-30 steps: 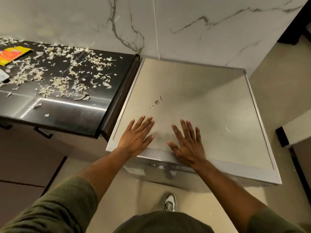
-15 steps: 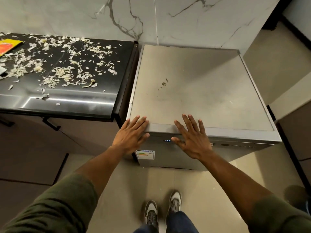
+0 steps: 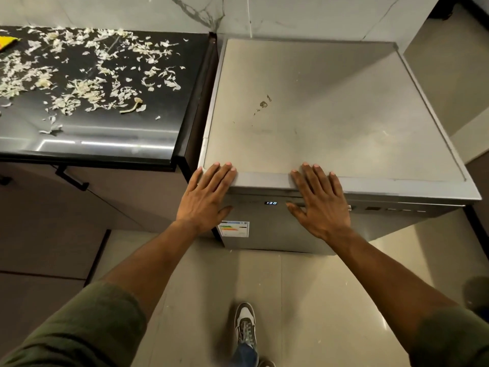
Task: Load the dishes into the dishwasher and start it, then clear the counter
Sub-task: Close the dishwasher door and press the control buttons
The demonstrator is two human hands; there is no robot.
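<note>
A home kitchen.
A dishwasher (image 3: pixel 317 123) stood beside a black counter (image 3: pixel 105 133) strewn with peelings (image 3: pixel 79 88), against a marble wall (image 3: pixel 291 14).

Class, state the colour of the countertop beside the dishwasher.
Glossy black countertop, seen in the head view.

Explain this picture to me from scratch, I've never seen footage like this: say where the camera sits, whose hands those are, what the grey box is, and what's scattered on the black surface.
There is no robot here. The camera is worn on a person's head and looks down, so you see their own arms, a shoe on the floor, and both hands. The grey box is a dishwasher, seen from above with its door shut; a small lit display glows on its front. The left hand and the right hand lie flat with straight fingers over its top front edge. Neither holds anything. To the left is a black counter, strewn with pale vegetable peelings. A yellow and orange packet peeks in at the picture's left edge.
</note>
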